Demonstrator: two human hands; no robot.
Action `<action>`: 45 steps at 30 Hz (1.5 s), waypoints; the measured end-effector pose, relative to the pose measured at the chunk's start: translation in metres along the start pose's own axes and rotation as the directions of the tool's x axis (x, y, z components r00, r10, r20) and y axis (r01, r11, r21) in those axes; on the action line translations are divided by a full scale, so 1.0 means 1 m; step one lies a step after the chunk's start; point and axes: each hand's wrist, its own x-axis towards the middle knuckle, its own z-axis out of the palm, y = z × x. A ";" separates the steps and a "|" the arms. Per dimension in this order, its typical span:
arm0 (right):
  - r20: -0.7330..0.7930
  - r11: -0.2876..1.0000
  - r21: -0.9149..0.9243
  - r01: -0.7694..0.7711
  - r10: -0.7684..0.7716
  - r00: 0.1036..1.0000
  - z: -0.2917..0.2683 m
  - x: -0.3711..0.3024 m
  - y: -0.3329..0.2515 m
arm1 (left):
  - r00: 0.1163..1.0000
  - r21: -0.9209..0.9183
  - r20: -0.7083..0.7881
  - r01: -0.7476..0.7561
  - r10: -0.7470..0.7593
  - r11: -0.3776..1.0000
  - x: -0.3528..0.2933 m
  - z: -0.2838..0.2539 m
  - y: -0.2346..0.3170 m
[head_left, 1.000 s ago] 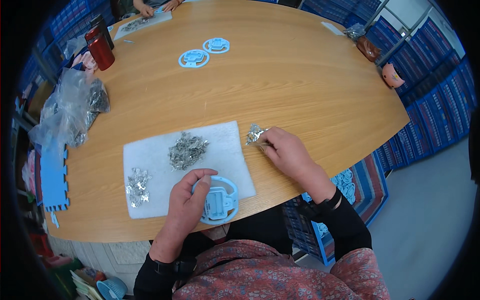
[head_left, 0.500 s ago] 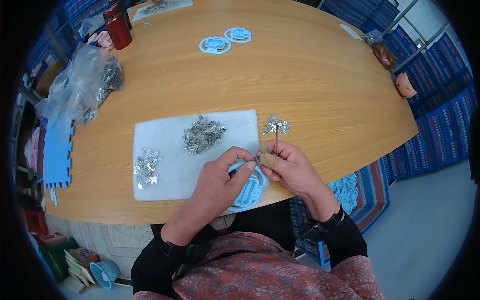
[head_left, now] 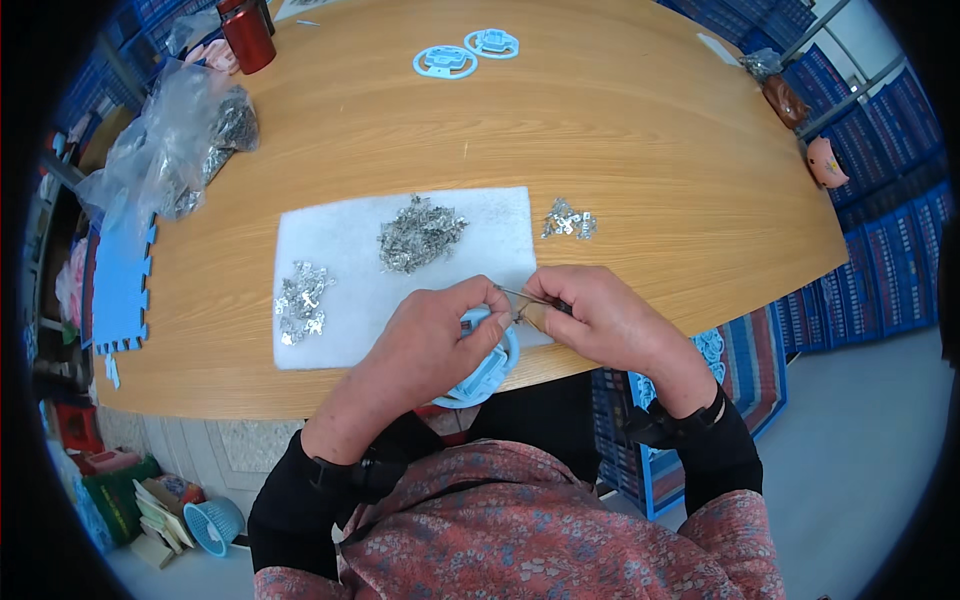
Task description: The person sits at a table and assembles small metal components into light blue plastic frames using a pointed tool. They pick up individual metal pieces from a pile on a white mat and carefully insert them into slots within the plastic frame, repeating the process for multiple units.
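Note:
My left hand [head_left: 425, 335] grips a light blue plastic ring-shaped part [head_left: 488, 376] with an inner frame, held at the table's near edge. Thumb and forefinger pinch at its upper side; whatever small piece lies there is hidden. Close beside it, my right hand [head_left: 615, 320] is closed round a thin dark metal tool [head_left: 522, 294], whose shaft points left toward the left fingertips. A tan covering wraps the right thumb. Under and beyond the hands lies a white felt-like pad [head_left: 345, 235] bearing a large heap [head_left: 420, 236] and a smaller heap [head_left: 303, 303] of small silvery metal pieces.
More metal pieces [head_left: 570, 219] lie right of the pad. Two blue ring parts [head_left: 445, 62] rest at the far side. Plastic bags [head_left: 165, 135], a red flask [head_left: 246, 38] and a blue foam mat [head_left: 122, 290] are at left. A bin of blue parts [head_left: 708, 350] stands below right.
The tool in my right hand has swung from upright to nearly level, pointing left. The right hand has turned over it. The whole view has shifted slightly.

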 end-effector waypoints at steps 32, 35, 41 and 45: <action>-0.098 0.996 0.080 0.047 -0.039 0.994 0.047 0.018 0.005 | 0.948 -0.266 0.028 0.314 -0.318 0.912 -0.002 -0.006 -0.026; -0.069 0.969 0.233 -0.086 0.105 0.992 0.043 0.015 -0.001 | 0.949 -0.223 0.025 0.312 -0.314 0.924 -0.004 -0.008 -0.021; -0.219 0.993 -0.003 0.116 -0.114 0.969 0.049 -0.008 0.019 | 0.967 -0.304 0.014 0.246 -0.254 0.920 -0.006 -0.006 -0.031; -0.190 0.996 -0.064 0.066 -0.077 0.979 0.050 -0.013 0.011 | 0.969 -0.275 0.026 0.243 -0.245 0.930 -0.007 -0.007 -0.030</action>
